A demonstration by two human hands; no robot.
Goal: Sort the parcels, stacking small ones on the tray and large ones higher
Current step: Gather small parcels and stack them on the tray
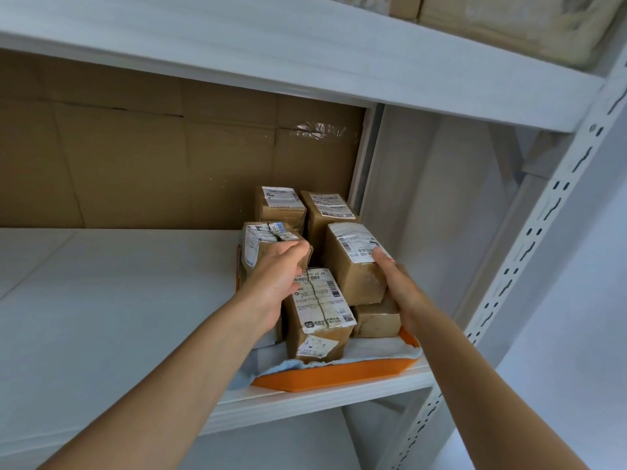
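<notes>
**On the white shelf (101, 300), two-handed tidying within an orange plastic tray (325, 374)**

The left hand (271, 283) is curled round a small brown cardboard parcel with a torn label (261, 242). The right hand (402, 290) is clasped on a second labelled brown box (349, 269), stacked on a lower carton (376, 322), probably so it seats squarely. All are contained within the tray; a large pale parcel (509, 25) is stored above.

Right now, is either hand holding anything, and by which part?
The left hand grips the left parcel at its top edge; the right hand holds the right parcel by its near right corner, thumb on top.
</notes>
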